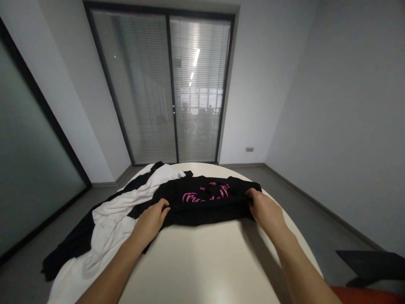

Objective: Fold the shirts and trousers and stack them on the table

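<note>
Black garment (202,215) with pink lettering (207,195) on it is the main thing in the head view, lying across the far half of a round, cream-colored table (196,266), with its right end close to the table's edge. Both of the person's hands are on it: the left hand (154,217) has thumb and fingers closed on the cloth at the left, pinching a bit of the edge, and the right hand (265,207) is doing pretty much the same at the right end, with its fingertips partly tucked into the fabric. Between them runs a nice straight edge, with a plain black strip below it and the letters above, partly cut off by that edge so the full wording can't be read. Over to the left there's a white garment (120,211) in a wrinkly heap, touching the black one, plus a dark garment (72,249) mostly beneath or beside it, hard to tell which, with one end poking out near the table's left side. Past the table there's a glass partition (148,93) with blinds, a small wall plate (249,149) low on the wall, and, bottom right, a dark panel (373,261) above something orange-red (363,295).
</note>
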Demonstrator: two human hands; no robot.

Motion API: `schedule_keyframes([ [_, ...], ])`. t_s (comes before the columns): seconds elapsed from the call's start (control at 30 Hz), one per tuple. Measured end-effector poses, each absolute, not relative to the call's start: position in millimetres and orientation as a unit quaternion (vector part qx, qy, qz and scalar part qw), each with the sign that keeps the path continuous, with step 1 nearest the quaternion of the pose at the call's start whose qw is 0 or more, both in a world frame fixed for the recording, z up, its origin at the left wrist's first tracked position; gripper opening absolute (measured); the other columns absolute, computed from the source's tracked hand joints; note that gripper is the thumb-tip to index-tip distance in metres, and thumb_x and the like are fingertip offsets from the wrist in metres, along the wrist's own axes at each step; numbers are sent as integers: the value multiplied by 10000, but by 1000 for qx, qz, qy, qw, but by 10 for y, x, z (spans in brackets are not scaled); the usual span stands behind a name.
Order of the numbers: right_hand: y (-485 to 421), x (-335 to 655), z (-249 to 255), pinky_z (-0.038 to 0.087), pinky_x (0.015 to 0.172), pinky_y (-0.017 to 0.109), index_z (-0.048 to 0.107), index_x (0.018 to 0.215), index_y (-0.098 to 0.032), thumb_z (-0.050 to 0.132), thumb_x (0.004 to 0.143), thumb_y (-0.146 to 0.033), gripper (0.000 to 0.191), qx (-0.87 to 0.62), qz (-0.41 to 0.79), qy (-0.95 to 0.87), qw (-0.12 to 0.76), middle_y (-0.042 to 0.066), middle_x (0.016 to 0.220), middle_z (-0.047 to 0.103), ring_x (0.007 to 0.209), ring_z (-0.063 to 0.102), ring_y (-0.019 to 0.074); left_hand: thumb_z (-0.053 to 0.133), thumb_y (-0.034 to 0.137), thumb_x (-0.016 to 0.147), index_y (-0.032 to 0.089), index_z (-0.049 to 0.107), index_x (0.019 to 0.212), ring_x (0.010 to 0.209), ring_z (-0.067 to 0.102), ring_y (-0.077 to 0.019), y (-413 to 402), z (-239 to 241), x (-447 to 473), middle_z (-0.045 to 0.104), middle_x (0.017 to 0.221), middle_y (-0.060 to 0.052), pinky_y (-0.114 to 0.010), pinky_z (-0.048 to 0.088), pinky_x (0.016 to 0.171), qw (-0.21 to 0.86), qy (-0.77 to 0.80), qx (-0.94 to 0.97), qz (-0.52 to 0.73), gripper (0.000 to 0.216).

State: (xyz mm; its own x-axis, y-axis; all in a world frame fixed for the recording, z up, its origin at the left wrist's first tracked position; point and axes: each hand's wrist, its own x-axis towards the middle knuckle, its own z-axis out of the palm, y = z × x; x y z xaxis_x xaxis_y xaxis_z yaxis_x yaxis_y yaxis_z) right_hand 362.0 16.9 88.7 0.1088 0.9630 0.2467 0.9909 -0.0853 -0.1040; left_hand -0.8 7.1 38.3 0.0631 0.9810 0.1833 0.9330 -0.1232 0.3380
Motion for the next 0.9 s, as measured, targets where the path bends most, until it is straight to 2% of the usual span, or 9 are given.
schedule_keyframes([
  [0.27, 31, 3788, 1092, 467, 692, 363, 543, 1240, -218, 337, 953, -209, 354, -781, -33, -622, 46, 157, 1062, 709, 955, 701, 326, 460, 348, 977, 253, 585, 1136, 1016, 683, -240, -25, 470, 38, 717, 1121, -48, -319, 467, 831, 100, 601, 775, 167, 224],
  [0.4, -20, 3975, 1159, 491, 786, 440, 606, 1154, -156, 252, 980, -322, 427, -782, 35, -623, -11, 202, 1079, 712, 1011, 690, 358, 651, 420, 842, 293, 620, 1167, 1069, 658, -247, -114, 535, 72, 711, 1167, -20, -308, 449, 867, 161, 535, 822, 113, 351],
  [0.47, -19, 4011, 1169, 488, 824, 470, 660, 1081, -161, 221, 983, -412, 515, -788, 71, -610, -29, 210, 1112, 709, 1032, 683, 371, 710, 382, 763, 297, 647, 1121, 1008, 667, -251, -148, 549, 92, 725, 1097, -13, -298, 446, 819, 165, 535, 825, 81, 373],
  [0.6, -20, 3893, 1172, 487, 843, 477, 716, 1064, -166, 205, 975, -517, 627, -798, 75, -597, -37, 211, 1134, 708, 1059, 674, 389, 651, 281, 747, 290, 690, 957, 860, 669, -213, -206, 595, 118, 730, 907, 15, -265, 411, 693, 172, 532, 827, 53, 214],
  [0.7, -44, 3788, 1147, 489, 858, 480, 729, 1074, -153, 283, 977, -503, 575, -782, 48, -618, -65, 206, 1159, 704, 1092, 661, 394, 601, 264, 758, 273, 707, 855, 798, 661, -188, -245, 645, 115, 729, 844, 23, -252, 397, 652, 203, 510, 835, 34, 144],
  [0.8, -53, 3792, 1111, 504, 815, 462, 730, 1055, -158, 387, 969, -471, 472, -764, 30, -639, -89, 193, 1144, 710, 1075, 667, 388, 530, 251, 808, 243, 706, 823, 799, 662, -183, -252, 660, 100, 738, 872, 0, -251, 418, 675, 217, 488, 845, 40, 177],
  [0.9, -18, 3836, 1063, 502, 772, 410, 738, 990, -189, 486, 940, -422, 346, -717, 38, -694, -58, 154, 1040, 735, 985, 691, 343, 478, 271, 870, 224, 701, 840, 794, 672, -191, -216, 617, 88, 742, 882, -27, -261, 441, 688, 221, 500, 836, 51, 229],
])
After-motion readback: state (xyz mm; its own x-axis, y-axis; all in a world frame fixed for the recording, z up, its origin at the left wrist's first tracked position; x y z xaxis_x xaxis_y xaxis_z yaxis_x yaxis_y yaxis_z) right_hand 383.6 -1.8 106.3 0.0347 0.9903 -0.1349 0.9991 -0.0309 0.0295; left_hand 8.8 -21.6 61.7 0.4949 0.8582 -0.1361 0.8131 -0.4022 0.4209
